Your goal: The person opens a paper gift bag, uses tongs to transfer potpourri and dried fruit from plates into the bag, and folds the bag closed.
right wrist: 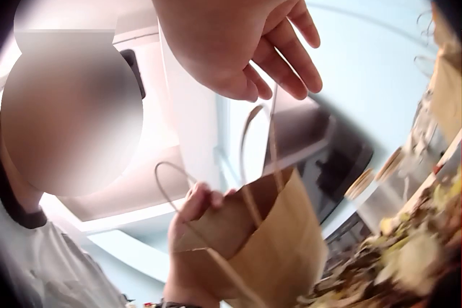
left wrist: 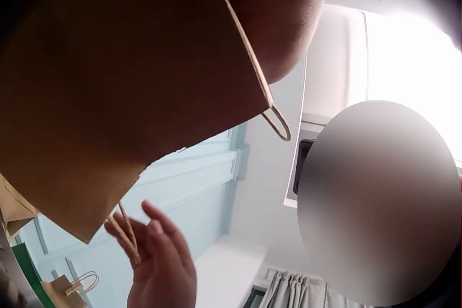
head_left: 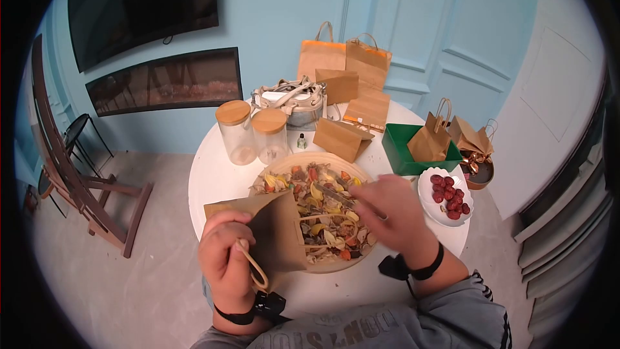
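White table | bag over tray's left side, between hands | left hand grips bag | right hand open above tray

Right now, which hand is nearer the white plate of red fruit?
Right. The right hand is just left of the white plate, by the basket's right edge; the left hand is farther off, holding the paper bag at the basket's left.

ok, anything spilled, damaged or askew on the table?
Possible minor spill: small dark specks on the white table, just outside the near rim of the round tray, perhaps dropped from the dried mix. Nothing else clearly off; no visible damage.
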Tool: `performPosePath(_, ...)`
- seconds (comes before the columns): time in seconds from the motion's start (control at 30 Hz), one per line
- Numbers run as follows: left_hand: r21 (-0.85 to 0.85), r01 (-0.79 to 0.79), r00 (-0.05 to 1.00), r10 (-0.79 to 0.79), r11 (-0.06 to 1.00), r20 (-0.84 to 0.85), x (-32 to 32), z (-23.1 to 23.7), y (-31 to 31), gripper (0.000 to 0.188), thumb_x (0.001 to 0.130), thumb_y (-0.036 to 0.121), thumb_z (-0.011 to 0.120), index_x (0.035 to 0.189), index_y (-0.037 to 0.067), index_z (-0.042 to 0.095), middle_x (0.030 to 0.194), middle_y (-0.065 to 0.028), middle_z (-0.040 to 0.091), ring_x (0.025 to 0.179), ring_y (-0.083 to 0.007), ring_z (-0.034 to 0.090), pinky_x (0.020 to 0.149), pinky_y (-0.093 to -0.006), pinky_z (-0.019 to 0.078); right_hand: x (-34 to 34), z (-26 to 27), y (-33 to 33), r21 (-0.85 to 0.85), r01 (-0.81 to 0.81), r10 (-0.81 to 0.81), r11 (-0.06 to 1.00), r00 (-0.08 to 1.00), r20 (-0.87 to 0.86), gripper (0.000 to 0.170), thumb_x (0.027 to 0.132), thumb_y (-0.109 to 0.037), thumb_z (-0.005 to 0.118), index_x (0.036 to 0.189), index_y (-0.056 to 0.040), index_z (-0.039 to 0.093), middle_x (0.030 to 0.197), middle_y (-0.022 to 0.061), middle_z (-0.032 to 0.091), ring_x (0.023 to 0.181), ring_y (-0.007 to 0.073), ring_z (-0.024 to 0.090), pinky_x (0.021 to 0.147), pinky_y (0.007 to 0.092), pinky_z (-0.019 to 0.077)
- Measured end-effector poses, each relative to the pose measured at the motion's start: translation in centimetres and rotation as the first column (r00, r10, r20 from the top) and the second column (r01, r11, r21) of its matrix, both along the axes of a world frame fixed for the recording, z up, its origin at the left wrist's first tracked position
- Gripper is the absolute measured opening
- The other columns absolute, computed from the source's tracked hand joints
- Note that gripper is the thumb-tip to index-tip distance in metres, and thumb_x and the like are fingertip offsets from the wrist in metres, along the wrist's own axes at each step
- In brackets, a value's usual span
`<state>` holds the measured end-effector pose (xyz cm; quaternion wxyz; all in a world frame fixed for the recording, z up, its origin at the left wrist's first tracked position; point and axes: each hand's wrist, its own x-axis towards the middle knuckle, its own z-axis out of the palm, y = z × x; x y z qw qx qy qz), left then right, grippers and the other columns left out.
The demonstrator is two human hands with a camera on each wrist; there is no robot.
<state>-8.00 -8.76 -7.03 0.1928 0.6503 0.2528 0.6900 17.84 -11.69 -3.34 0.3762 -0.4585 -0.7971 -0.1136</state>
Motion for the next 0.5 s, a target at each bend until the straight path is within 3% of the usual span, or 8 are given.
performPosePath(0.03, -0.004, 0.000, 1.000, 0.000, 1.000, -0.001, 0.2, -0.1, 0.0, 0.016, 0.086, 0.015, 0.055, 0.075, 0.003, 0.056, 0.071, -0.0078, 0.059, 0.088, -0.0277, 0.059, 0.077, -0.0360, 0.0441, 1.1, 0.0, -0.3, -0.093, 0.126, -0.128, 0.988, 0.992, -0.016, 0.026, 0.083, -0.021, 0.066, 0.106, -0.0078, 0.066, 0.091, 0.0079, 0.066, 0.088, 0.0290, 0.060, 0.084, 0.0408, 0.0452)
performPosePath(0.07, -0.053, 0.005, 1.000, -0.004, 0.999, 0.011, 0.5, -0.1, 0.0, 0.016, 0.086, 0.014, 0.055, 0.075, 0.003, 0.057, 0.072, -0.0080, 0.059, 0.089, -0.0278, 0.059, 0.077, -0.0360, 0.0443, 2.1, -0.5, -0.2, -0.096, 0.125, -0.127, 0.987, 0.992, -0.017, 0.026, 0.083, -0.021, 0.066, 0.106, -0.0078, 0.066, 0.091, 0.0079, 0.066, 0.088, 0.0290, 0.060, 0.084, 0.0408, 0.0452)
performPosePath(0.13, -0.103, 0.011, 1.000, -0.009, 0.995, 0.019, 0.9, -0.3, 0.1, 0.015, 0.086, 0.013, 0.055, 0.076, 0.002, 0.057, 0.073, -0.0082, 0.060, 0.091, -0.0279, 0.059, 0.077, -0.0360, 0.0445, 3.9, -2.5, 0.8, -0.259, 0.320, -0.329, 0.911, 0.944, 0.009, 0.030, 0.083, -0.025, 0.067, 0.104, -0.0037, 0.066, 0.092, 0.0122, 0.066, 0.091, 0.0327, 0.059, 0.084, 0.0404, 0.0454)
performPosePath(0.33, -0.051, 0.040, 0.989, -0.047, 0.998, -0.137, 1.5, -0.6, 0.4, 0.013, 0.086, 0.010, 0.056, 0.076, 0.002, 0.057, 0.073, -0.0087, 0.060, 0.094, -0.0280, 0.059, 0.079, -0.0353, 0.0447, 4.9, -5.4, 2.9, -0.569, 0.273, -0.228, 0.776, 0.962, 0.150, 0.039, 0.083, -0.030, 0.066, 0.109, -0.0019, 0.062, 0.098, 0.0161, 0.064, 0.097, 0.0347, 0.057, 0.086, 0.0407, 0.0458)
performPosePath(0.5, -0.082, 0.018, 0.998, -0.024, 0.996, -0.064, 1.5, -0.8, 0.4, 0.017, 0.088, 0.014, 0.055, 0.076, 0.002, 0.057, 0.074, -0.0098, 0.060, 0.090, -0.0260, 0.058, 0.074, -0.0333, 0.0443, 4.1, -7.0, 3.4, -0.524, 0.294, -0.240, 0.799, 0.956, 0.171, 0.040, 0.084, -0.029, 0.065, 0.114, -0.0036, 0.058, 0.101, 0.0160, 0.063, 0.097, 0.0342, 0.057, 0.085, 0.0418, 0.0460)
